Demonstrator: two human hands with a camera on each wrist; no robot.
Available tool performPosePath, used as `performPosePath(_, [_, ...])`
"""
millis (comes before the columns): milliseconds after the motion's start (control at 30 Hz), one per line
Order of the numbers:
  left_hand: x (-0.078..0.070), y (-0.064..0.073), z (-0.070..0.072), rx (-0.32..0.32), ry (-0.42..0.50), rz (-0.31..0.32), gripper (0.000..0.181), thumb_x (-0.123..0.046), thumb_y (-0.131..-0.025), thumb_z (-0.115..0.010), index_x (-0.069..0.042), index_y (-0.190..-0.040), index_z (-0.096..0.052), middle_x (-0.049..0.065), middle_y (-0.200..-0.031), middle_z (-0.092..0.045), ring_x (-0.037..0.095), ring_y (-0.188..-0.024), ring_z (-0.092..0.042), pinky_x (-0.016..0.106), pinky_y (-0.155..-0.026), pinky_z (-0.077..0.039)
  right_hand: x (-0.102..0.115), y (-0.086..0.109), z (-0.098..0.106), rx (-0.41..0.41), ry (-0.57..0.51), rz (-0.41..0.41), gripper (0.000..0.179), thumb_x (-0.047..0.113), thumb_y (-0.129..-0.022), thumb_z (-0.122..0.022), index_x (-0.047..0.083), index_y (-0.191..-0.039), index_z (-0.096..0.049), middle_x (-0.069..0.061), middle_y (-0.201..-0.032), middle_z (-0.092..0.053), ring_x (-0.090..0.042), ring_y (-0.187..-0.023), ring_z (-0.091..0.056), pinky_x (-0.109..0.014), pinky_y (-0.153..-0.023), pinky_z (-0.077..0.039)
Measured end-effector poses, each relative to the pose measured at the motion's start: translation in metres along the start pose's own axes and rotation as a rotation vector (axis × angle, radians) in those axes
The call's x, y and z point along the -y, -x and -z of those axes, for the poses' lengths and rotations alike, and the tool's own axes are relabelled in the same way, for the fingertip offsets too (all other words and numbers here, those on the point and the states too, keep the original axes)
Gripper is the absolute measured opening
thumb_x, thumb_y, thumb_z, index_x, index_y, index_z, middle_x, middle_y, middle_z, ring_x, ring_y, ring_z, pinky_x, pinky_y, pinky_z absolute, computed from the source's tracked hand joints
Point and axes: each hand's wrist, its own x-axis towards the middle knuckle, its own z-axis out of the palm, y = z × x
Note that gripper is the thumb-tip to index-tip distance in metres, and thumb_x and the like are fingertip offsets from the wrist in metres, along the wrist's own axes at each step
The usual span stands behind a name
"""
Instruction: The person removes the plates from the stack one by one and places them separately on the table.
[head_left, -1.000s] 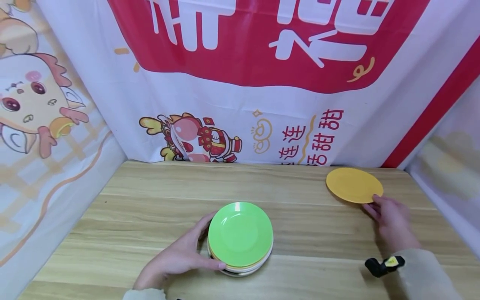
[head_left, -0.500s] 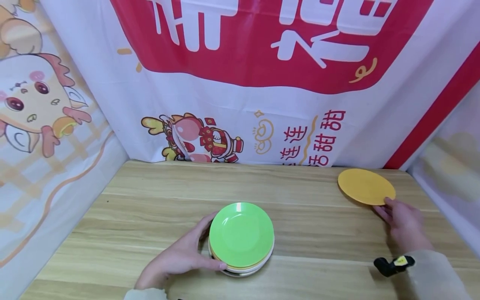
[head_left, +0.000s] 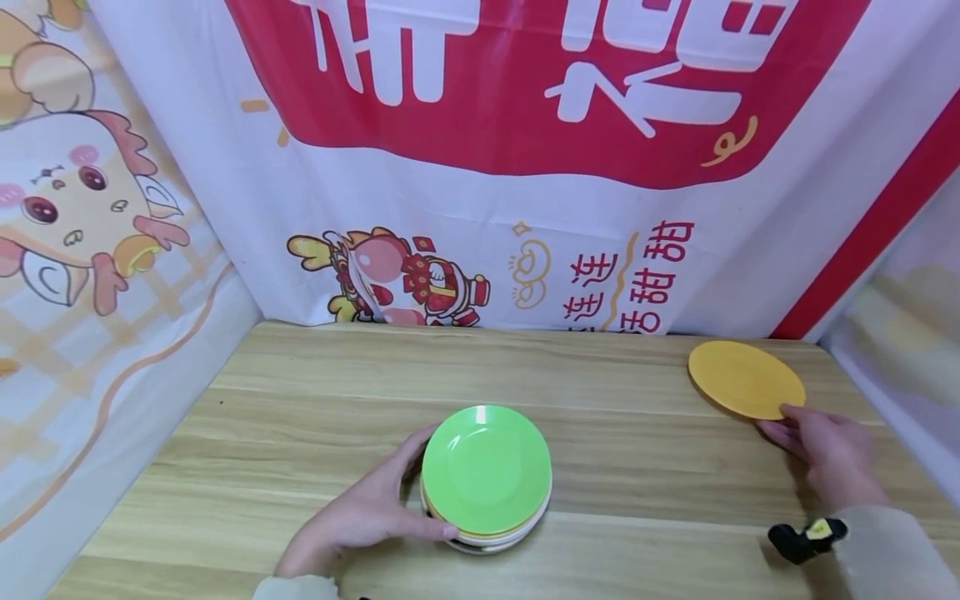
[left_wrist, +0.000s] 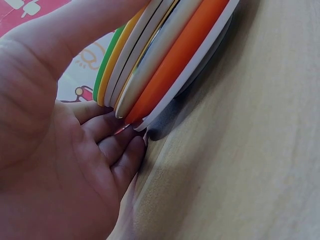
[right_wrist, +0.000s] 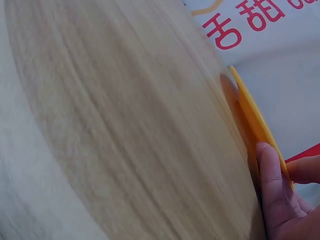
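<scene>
A stack of plates with a green plate (head_left: 486, 469) on top stands at the middle front of the table. My left hand (head_left: 375, 508) grips this stack from its left side, thumb at the near rim and fingers round the far side. The left wrist view shows the edges below the green one, among them yellow, white and an orange plate (left_wrist: 175, 65). Toward the back right, my right hand (head_left: 832, 450) pinches the near rim of a yellow plate (head_left: 745, 379). The right wrist view has that plate tilted close over the table, its shadow beside it.
The wood-grain table (head_left: 315, 375) ends at a white and red printed cloth (head_left: 510, 208) hanging behind it. Another printed cloth (head_left: 82, 225) closes off the left side, and a pale one (head_left: 907, 333) the right.
My right hand has carried the yellow plate to the right and slightly nearer. The left hand keeps its grip on the stack. The head view has shifted a little.
</scene>
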Motion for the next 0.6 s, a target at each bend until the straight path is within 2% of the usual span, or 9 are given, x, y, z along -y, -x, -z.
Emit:
performPosePath(133, [-0.0002,-0.0004,0.0000,0.002,0.001,0.003,0.118,-0.025,-0.073,-0.102,-0.028,-0.168,-0.032,0.000,-0.173,-0.038,0.030,-0.164,-0.026,0.069,-0.133,-0.007,-0.0028,-0.0020,0.0025,-0.018,0.071,0.012,0.074,0.024,-0.109,-0.061,0.001,-0.169,-0.025,0.007,-0.064,-0.068,-0.014,-0.067,-0.079,-0.029,-0.072,-0.066])
performPosePath(400, [-0.0004,-0.0008,-0.0007,-0.007,0.007,0.011,0.117,-0.025,-0.072,-0.102,-0.030,-0.167,-0.033,-0.001,-0.173,-0.038,0.030,-0.164,-0.026,0.069,-0.133,-0.007,-0.0034,-0.0046,0.0038,-0.053,0.147,0.004,0.076,0.034,-0.107,-0.066,0.002,-0.167,-0.032,0.009,-0.062,-0.068,-0.013,-0.064,-0.079,-0.026,-0.066,-0.063])
performPosePath(500, [-0.0010,-0.0005,-0.0009,-0.009,0.008,0.010,0.117,-0.025,-0.072,-0.102,-0.029,-0.167,-0.034,-0.001,-0.172,-0.039,0.030,-0.164,-0.026,0.068,-0.133,-0.007,-0.0038,-0.0022,0.0051,-0.040,0.140,0.019,0.057,0.031,-0.108,-0.065,0.001,-0.154,-0.050,0.007,-0.061,-0.071,-0.014,-0.064,-0.079,-0.027,-0.066,-0.064])
performPosePath(600, [-0.0018,0.0000,-0.0012,-0.010,0.009,0.016,0.117,-0.025,-0.072,-0.102,-0.029,-0.167,-0.034,-0.001,-0.172,-0.039,0.030,-0.163,-0.027,0.068,-0.133,-0.007,-0.0045,0.0018,0.0066,-0.011,0.114,0.033,0.027,0.028,-0.108,-0.064,0.007,-0.126,-0.062,0.005,-0.062,-0.073,-0.014,-0.064,-0.079,-0.028,-0.067,-0.065])
